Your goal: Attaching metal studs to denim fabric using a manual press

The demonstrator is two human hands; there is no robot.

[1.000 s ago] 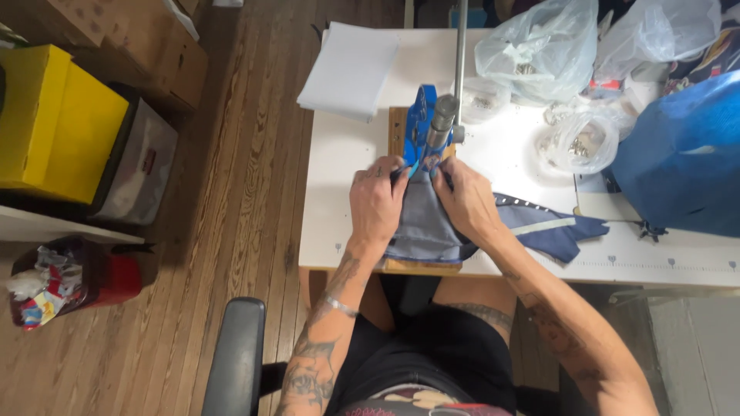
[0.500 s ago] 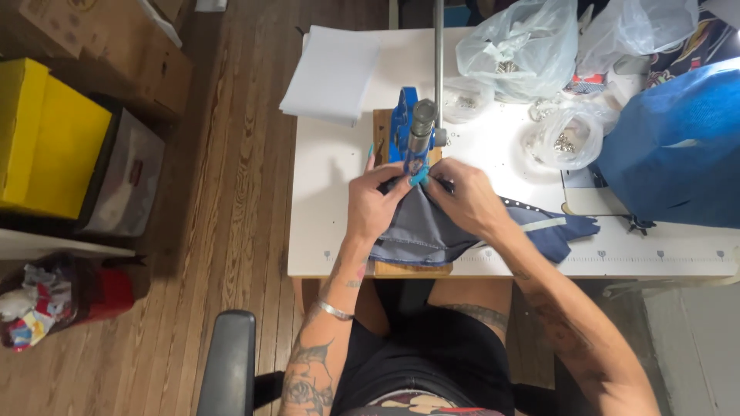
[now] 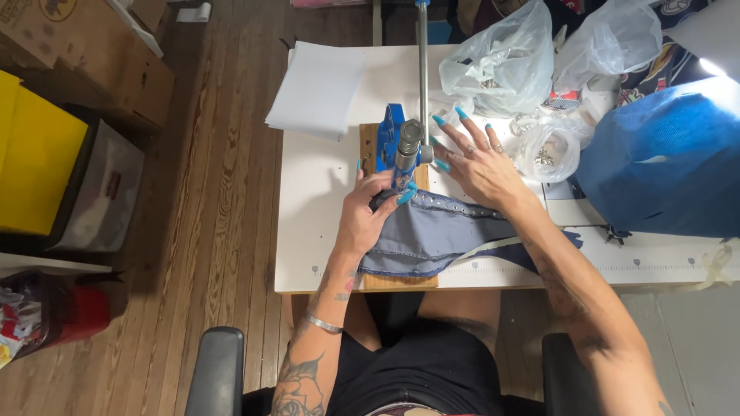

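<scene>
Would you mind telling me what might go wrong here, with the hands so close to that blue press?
1. The left hand pins the grey fabric right at the press head, so fingertips could get pinched if the lever comes down.
2. The right hand is lifted off the fabric, which may slip out of line.
3. That hand is near the small bag of metal pieces and could knock it over.

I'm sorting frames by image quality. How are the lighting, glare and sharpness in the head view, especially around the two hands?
Head view: daylight from the upper right blows out the top-right corner and glares on the blue bag; the left hand on the grey fabric and the right hand, fingers spread beside the blue press, look sharp; shadows are soft; the white table edges bow slightly from the wide lens.
</scene>
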